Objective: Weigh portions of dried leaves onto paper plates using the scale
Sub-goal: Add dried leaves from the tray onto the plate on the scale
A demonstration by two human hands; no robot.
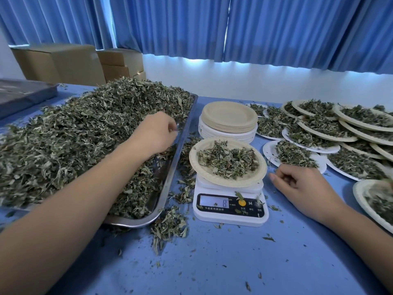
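Topping-up step, plate [228,182] on scale [230,216]; my left hand [156,134] grip pinches dried leaves [85,128] over tray [170,177]; right hand [297,185] grip slack, empty, on worktop [212,262]; next, I judge: add sparingly, check display [214,201].

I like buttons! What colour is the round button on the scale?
Yellow: the round button on the kitchen scale, clearest in the head view.

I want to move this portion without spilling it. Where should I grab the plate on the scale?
Take the plate by its bare right rim, coming from the right, where your right hand rests nearby. That rim overhangs the scale, so fingers can likely slip under, thumb on top. Keep it level: the leaves lie loose.
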